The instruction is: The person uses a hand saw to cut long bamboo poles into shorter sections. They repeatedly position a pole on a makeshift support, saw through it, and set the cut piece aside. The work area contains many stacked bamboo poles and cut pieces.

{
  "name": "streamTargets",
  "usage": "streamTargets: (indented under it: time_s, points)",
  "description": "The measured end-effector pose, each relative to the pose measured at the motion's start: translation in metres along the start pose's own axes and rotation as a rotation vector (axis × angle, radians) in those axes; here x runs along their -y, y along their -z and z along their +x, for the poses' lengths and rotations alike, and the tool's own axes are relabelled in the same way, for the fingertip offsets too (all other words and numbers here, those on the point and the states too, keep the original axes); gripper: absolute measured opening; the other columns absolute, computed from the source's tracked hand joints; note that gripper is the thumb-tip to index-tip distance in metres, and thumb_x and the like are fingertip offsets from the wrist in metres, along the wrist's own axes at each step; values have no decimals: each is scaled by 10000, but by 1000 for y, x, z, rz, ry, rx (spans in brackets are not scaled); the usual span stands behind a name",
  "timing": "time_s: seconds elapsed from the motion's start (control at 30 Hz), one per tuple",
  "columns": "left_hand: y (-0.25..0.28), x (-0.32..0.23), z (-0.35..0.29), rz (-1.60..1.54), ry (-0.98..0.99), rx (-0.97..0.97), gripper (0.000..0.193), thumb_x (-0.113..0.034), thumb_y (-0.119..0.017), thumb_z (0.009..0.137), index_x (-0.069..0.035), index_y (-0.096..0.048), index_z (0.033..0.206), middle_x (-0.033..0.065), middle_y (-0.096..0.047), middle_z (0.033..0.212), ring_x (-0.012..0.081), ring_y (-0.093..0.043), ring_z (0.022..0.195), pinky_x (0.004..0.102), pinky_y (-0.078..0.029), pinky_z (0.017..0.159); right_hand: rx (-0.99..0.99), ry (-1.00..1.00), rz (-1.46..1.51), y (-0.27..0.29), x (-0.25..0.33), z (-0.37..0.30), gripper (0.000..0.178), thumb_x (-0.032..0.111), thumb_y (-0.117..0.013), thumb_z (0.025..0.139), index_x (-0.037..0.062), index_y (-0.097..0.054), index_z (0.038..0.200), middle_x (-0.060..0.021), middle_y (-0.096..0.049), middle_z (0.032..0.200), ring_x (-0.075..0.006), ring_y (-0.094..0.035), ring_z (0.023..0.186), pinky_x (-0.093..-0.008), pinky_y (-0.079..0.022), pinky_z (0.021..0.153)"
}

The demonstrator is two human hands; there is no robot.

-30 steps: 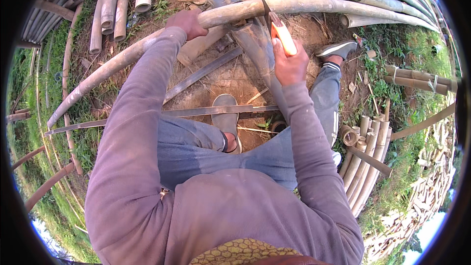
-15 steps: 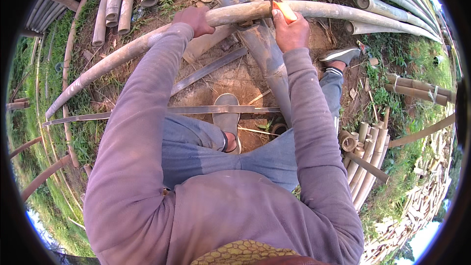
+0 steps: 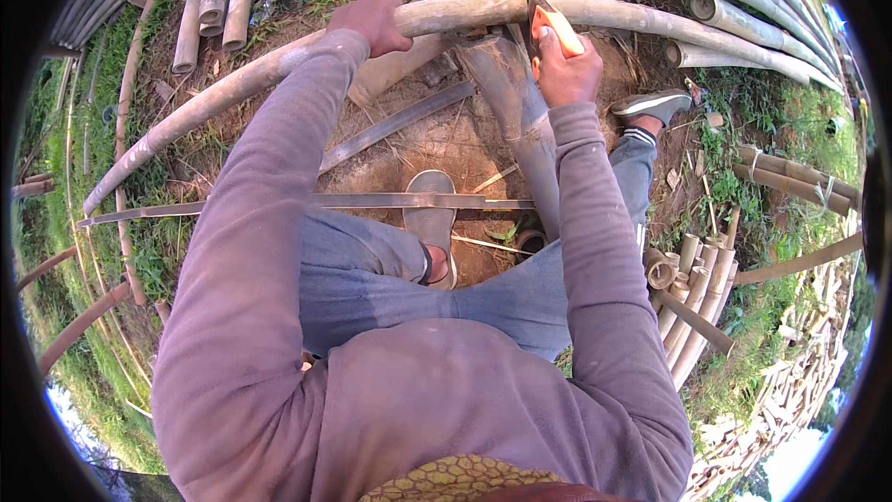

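Left arm reaches forward, elbow bent outward, forearm angled up and inward; left hand (image 3: 373,26) is closed over the pole (image 3: 465,12), knuckles up. Right arm is straighter, forearm running nearly straight up the view; right hand (image 3: 567,65) is wrapped around the saw (image 3: 532,0) by its handle, on the near side of the pole. Pole sits under the left hand's palm, running out to both sides in a bowed line (fisheye bends edges). Blade crosses the pole just ahead of the right hand and right of the left hand, tip pointing away and to the left; cut depth can't be told. Pole is round bamboo, pale tan with whitish patches. Saw has a thin dark blade, tapering to the tip, and a smooth orange handle, bright with glare. Below the pole, a thicker grey-brown bamboo beam (image 3: 506,88) runs diagonally, surface scuffed. Left of it, a flat dark slat (image 3: 400,127) slants over bare brown soil. Long narrow strip (image 3: 367,201) lies crosswise nearer the body, over the left shoe (image 3: 431,217), grey with a pale sole.
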State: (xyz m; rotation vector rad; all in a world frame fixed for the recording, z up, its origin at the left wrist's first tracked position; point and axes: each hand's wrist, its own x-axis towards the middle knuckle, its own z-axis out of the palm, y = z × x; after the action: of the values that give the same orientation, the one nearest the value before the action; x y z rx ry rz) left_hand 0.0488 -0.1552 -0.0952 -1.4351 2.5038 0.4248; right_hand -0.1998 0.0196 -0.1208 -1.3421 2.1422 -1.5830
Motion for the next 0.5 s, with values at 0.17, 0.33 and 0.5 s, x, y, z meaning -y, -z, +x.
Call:
streamTargets:
  time_s: [0.17, 0.33, 0.5]
  points:
    - [-4, 18, 6, 9, 55, -4, 690, -519, -788, 791, -217, -666, 1398, 141, -777, 1251, 359, -740, 1166, 485, -580, 1014, -1, -122, 131, 28, 35, -34, 241, 174, -842, 971, -19, -721, 1051, -97, -728, 819, -145, -666, 725, -316, -530, 671]
    - [2, 16, -3, -33, 37, 18, 704, -510, -800, 779, -206, -666, 1400, 150, -777, 1243, 359, -742, 1161, 487, -581, 1009, -72, 221, -233, 98, 19, -146, 291, 168, -854, 949, -11, -698, 1117, -164, -736, 949, -316, -725, 747, -397, -576, 688]
    - [-2, 5, -40, -72, -48, 21, 705, -515, -835, 726, -163, -695, 1321, 191, -786, 1135, 389, -756, 1074, 510, -594, 944, 185, 173, -526, 144, -26, -185, 571, 355, -869, 905, -1, -634, 1285, -208, -690, 1126, -435, -695, 1063, -515, -571, 944]
